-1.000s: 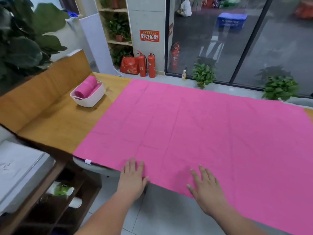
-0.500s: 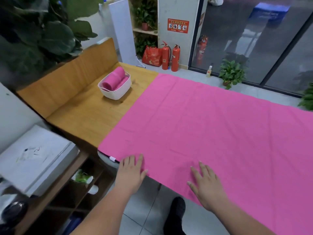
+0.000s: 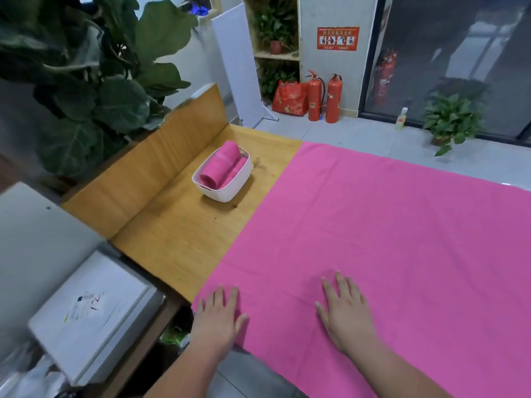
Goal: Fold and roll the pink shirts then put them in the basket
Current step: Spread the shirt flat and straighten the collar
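Head view, looking forward and down. The left hand (image 3: 219,318) lies palm-down on the near left corner of a pink cloth (image 3: 388,239). Its fingers (image 3: 221,297) are straight, slightly spread and hold nothing, and the thumb points toward the right hand (image 3: 346,314). The right hand lies flat on the same cloth to the right of the left, its fingers (image 3: 342,285) likewise extended and spread, gripping nothing. The two hands are near each other but apart.

The cloth runs smooth from under both palms, forward past the fingertips and far to the right of the right hand, covering most of a wooden table (image 3: 172,234). Bare wood shows to the left of the left-hand fingers and ahead of them. Well beyond the left fingertips, forward and slightly left, a white basket (image 3: 227,193) stands on the bare wood, near the cloth's left edge but apart from it. In it lie rolled pink shirts (image 3: 219,168), the uppermost roll rising above the rim.

Left of the left hand and lower than the tabletop sits a flat white box (image 3: 92,314). Further left and beyond it stands a large-leaved plant (image 3: 94,81). Far ahead of the fingers, on the floor by the wall, are two red fire extinguishers (image 3: 324,97) and a red bag (image 3: 288,97). To their right are a small bottle (image 3: 401,118) and a potted plant (image 3: 451,119).
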Demonstrator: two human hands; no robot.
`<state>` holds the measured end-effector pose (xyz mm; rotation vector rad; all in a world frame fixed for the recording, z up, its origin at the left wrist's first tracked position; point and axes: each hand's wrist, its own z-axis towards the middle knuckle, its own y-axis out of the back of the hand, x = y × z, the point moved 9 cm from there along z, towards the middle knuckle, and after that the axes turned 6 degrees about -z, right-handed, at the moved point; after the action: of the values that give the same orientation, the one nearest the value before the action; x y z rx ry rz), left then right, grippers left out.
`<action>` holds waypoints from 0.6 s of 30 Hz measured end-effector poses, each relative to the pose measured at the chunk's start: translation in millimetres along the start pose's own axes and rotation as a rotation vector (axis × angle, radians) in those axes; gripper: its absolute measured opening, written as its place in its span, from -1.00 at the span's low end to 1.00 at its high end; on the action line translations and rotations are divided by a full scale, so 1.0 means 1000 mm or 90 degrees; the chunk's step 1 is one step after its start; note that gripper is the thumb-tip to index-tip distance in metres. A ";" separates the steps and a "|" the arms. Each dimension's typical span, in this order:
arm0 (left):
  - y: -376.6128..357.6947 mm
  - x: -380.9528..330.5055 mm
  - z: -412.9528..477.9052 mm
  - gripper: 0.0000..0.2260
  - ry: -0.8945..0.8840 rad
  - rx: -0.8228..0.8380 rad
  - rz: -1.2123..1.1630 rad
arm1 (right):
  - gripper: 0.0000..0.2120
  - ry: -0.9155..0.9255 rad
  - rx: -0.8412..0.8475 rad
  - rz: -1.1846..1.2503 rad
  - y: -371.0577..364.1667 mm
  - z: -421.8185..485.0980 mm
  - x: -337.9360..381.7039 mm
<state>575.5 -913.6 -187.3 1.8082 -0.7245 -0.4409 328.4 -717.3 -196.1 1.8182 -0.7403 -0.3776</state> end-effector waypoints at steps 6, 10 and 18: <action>0.010 0.008 0.032 -0.34 -0.028 -0.042 0.039 | -0.24 -0.065 -0.019 0.029 -0.005 0.021 0.003; 0.047 -0.014 0.080 -0.36 -0.117 -0.081 0.007 | -0.15 -0.118 -0.042 0.044 -0.005 0.026 0.000; 0.067 -0.024 0.179 -0.30 -0.273 0.007 0.024 | -0.28 -0.252 -0.069 0.052 0.013 0.031 0.007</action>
<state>430.3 -1039.7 -186.9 1.7237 -1.0525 -0.8149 311.2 -747.5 -194.8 1.6232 -1.0423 -0.7215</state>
